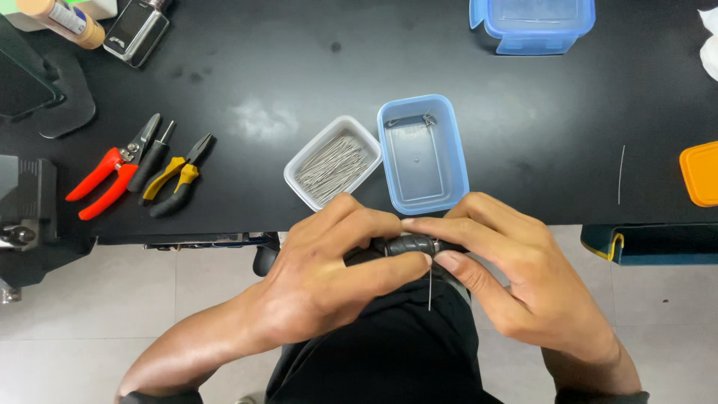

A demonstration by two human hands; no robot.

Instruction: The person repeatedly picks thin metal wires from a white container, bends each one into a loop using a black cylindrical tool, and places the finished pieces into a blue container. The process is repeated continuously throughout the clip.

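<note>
1. Head view: both hands meet just off the near edge of the black table, over the lap.
2. Left hand is closed around a small dark cylindrical tool, thumb and index finger pinching its left end.
3. Right hand is closed on the same tool from the right, fingertips on top, thumb underneath.
4. A thin metal pin hangs straight down from the tool, between the two thumbs.
5. Just beyond the hands: a white tray full of loose metal pins, touching a blue container that holds only a couple of pieces at its far end.
6. Left side of table: red-handled cutters, a black-handled tool, yellow-and-black pliers, lying side by side.
7. Far edge: another blue container. Right edge: an orange lid, with a single loose wire near it.
</note>
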